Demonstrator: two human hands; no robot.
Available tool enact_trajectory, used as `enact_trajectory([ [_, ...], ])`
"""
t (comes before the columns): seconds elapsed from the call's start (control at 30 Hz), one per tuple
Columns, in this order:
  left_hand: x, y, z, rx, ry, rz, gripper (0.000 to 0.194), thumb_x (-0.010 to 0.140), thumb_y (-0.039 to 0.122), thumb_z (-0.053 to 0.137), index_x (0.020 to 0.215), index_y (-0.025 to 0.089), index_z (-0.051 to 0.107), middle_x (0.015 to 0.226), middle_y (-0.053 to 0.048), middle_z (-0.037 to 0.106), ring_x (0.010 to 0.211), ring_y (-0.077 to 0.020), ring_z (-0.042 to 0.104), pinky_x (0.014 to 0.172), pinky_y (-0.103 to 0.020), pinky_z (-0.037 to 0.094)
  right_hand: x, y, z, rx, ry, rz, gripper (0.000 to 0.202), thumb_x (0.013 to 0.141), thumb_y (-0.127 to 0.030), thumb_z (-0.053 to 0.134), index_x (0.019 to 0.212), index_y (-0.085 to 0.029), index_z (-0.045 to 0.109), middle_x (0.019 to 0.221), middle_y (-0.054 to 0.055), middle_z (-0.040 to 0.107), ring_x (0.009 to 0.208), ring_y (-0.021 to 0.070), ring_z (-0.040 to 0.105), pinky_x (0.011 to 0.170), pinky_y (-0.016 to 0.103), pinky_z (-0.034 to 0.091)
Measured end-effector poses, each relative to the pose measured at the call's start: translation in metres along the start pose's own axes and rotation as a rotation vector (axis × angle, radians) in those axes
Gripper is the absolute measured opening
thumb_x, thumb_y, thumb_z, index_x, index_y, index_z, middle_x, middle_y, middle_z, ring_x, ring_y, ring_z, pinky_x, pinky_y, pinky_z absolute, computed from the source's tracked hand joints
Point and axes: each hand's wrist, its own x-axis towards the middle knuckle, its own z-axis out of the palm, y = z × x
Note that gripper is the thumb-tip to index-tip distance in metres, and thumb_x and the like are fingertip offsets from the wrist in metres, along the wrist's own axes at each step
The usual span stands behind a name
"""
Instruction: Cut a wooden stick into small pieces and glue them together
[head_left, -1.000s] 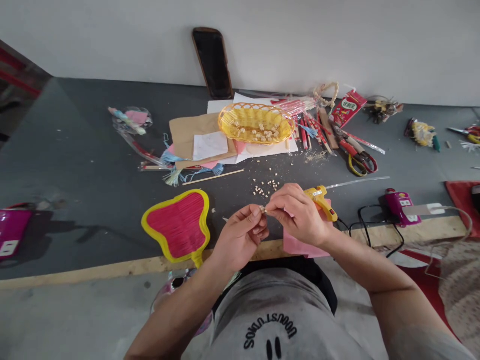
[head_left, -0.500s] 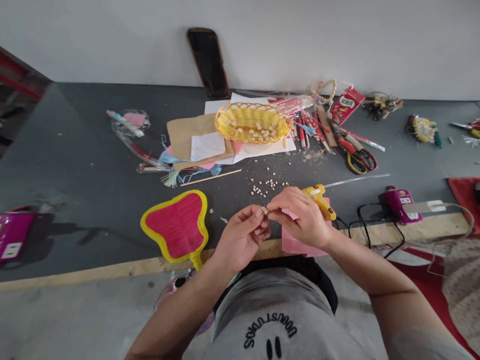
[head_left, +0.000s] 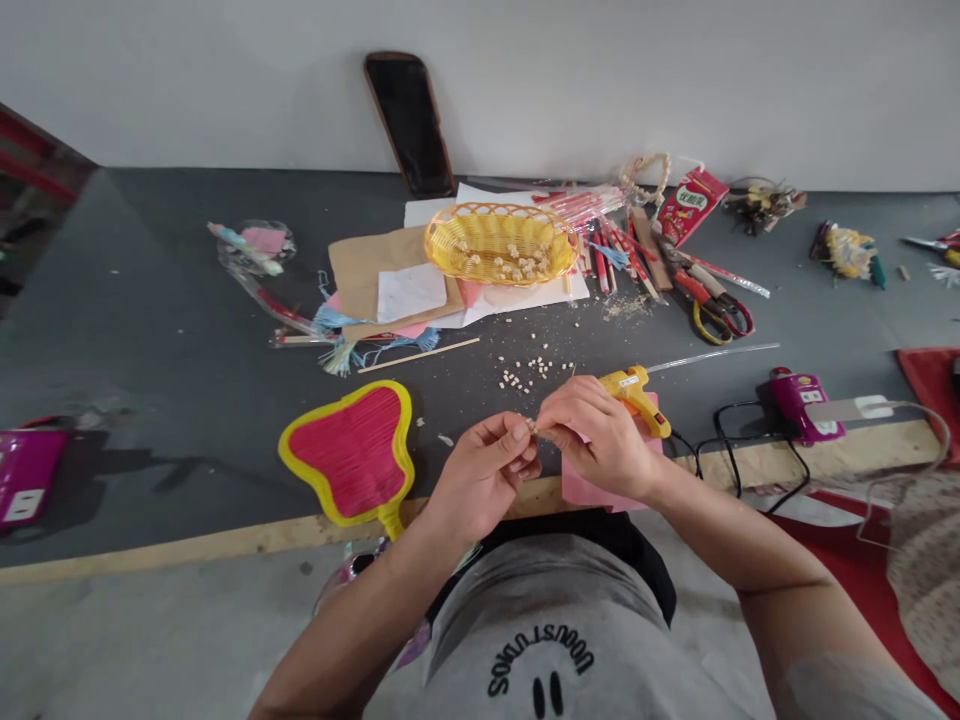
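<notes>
Pinched between the fingertips of my left hand (head_left: 487, 465) is a small cluster of pale wooden bits (head_left: 531, 426). My right hand (head_left: 596, 435) meets it there, thumb and fingers closed on the cluster's right side; the fingers partly hide it. Just beyond my hands, several tiny cut wooden pieces (head_left: 517, 378) lie scattered on the dark table. A yellow basket (head_left: 450, 250) farther back holds several similar pale clusters (head_left: 517, 266). Close to my right hand, a yellow glue gun (head_left: 637, 395) rests partly over pink paper (head_left: 581, 485).
A red fan with a yellow rim (head_left: 349, 450) lies left of my hands. Pliers (head_left: 709, 295), red sticks (head_left: 611, 260) and a red carton (head_left: 690, 205) lie at the back right. A phone (head_left: 411, 125) leans on the wall. Black cables run to a purple power socket (head_left: 806, 405).
My fingers have shifted slightly around the small cluster, which shows less now. The camera view has moved a little; the things on the table stay put.
</notes>
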Motion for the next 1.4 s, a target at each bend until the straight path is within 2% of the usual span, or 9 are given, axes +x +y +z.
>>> enact_trajectory([
  [0.1, 0.0, 0.001, 0.0, 0.015, 0.0, 0.004, 0.033, 0.064, 0.033, 0.09, 0.062, 0.014, 0.062, 0.054, 0.004, 0.05, 0.052, -0.0061, 0.042, 0.053, -0.02, 0.039, -0.002, 0.001, -0.004, 0.052, 0.005, 0.026, 0.003, 0.093, -0.018, 0.062, 0.093, -0.02, 0.061, 0.086, 0.003, 0.07, 0.082, 0.0172, 0.064, 0.076, 0.033, 0.051],
  [0.17, 0.0, 0.002, -0.001, 0.039, 0.001, -0.004, 0.033, 0.064, 0.033, 0.09, 0.063, 0.014, 0.064, 0.054, 0.004, 0.05, 0.051, -0.0058, 0.041, 0.052, -0.02, 0.039, -0.003, 0.002, -0.007, 0.08, -0.022, 0.049, 0.014, 0.092, -0.024, 0.066, 0.104, -0.02, 0.063, 0.095, 0.006, 0.07, 0.09, 0.019, 0.065, 0.08, 0.035, 0.054],
  [0.27, 0.0, 0.004, -0.003, 0.081, 0.008, -0.037, 0.034, 0.062, 0.033, 0.091, 0.062, 0.014, 0.064, 0.052, 0.004, 0.05, 0.049, -0.0055, 0.042, 0.051, -0.02, 0.038, -0.004, 0.003, -0.008, 0.113, -0.092, 0.051, 0.022, 0.093, -0.024, 0.065, 0.114, -0.021, 0.065, 0.104, 0.008, 0.069, 0.1, 0.0198, 0.064, 0.085, 0.036, 0.057],
  [0.37, 0.001, 0.004, -0.005, 0.109, -0.003, -0.056, 0.036, 0.06, 0.034, 0.092, 0.061, 0.013, 0.063, 0.051, 0.003, 0.052, 0.049, -0.0056, 0.043, 0.052, -0.02, 0.038, -0.004, 0.004, -0.008, 0.141, -0.105, 0.036, 0.017, 0.093, -0.023, 0.065, 0.11, -0.022, 0.069, 0.099, 0.006, 0.069, 0.095, 0.0183, 0.065, 0.082, 0.035, 0.058],
  [0.53, 0.001, 0.004, -0.008, 0.131, -0.046, -0.001, 0.038, 0.062, 0.042, 0.091, 0.066, 0.012, 0.068, 0.056, -0.001, 0.06, 0.052, -0.0068, 0.048, 0.054, -0.021, 0.038, -0.005, 0.001, -0.006, 0.131, -0.041, 0.048, 0.012, 0.091, -0.022, 0.068, 0.103, -0.02, 0.069, 0.093, 0.005, 0.071, 0.091, 0.017, 0.065, 0.081, 0.033, 0.057],
  [0.73, 0.0, 0.004, -0.01, 0.294, 0.048, 0.031, 0.033, 0.06, 0.038, 0.092, 0.07, 0.013, 0.073, 0.064, -0.003, 0.066, 0.058, -0.0094, 0.055, 0.055, -0.021, 0.041, -0.008, 0.0, -0.004, 0.044, -0.042, 0.064, 0.008, 0.091, -0.023, 0.067, 0.099, -0.021, 0.069, 0.091, 0.005, 0.071, 0.088, 0.018, 0.065, 0.079, 0.035, 0.055],
  [0.9, -0.001, 0.006, -0.012, 0.371, 0.066, 0.041, 0.033, 0.059, 0.04, 0.092, 0.064, 0.014, 0.073, 0.058, -0.002, 0.064, 0.055, -0.0082, 0.053, 0.055, -0.02, 0.041, -0.011, 0.0, 0.0, 0.04, -0.034, 0.042, 0.006, 0.091, -0.024, 0.068, 0.095, -0.02, 0.068, 0.089, 0.005, 0.07, 0.084, 0.0171, 0.064, 0.077, 0.034, 0.054],
  [1.17, 0.0, 0.009, -0.011, 0.309, 0.026, -0.01, 0.034, 0.059, 0.04, 0.092, 0.067, 0.012, 0.074, 0.059, -0.004, 0.067, 0.056, -0.0091, 0.057, 0.055, -0.02, 0.041, -0.015, -0.001, 0.0, 0.02, -0.018, 0.044, 0.01, 0.091, -0.023, 0.067, 0.102, -0.022, 0.069, 0.092, 0.004, 0.071, 0.086, 0.0175, 0.065, 0.085, 0.037, 0.054],
  [1.4, -0.002, 0.007, -0.007, 0.297, 0.045, 0.019, 0.033, 0.057, 0.038, 0.093, 0.06, 0.013, 0.072, 0.053, -0.002, 0.063, 0.051, -0.0076, 0.054, 0.053, -0.019, 0.039, -0.017, -0.002, 0.004, 0.025, 0.011, 0.041, 0.006, 0.092, -0.023, 0.066, 0.097, -0.021, 0.069, 0.089, 0.004, 0.071, 0.084, 0.0174, 0.065, 0.08, 0.037, 0.055],
])
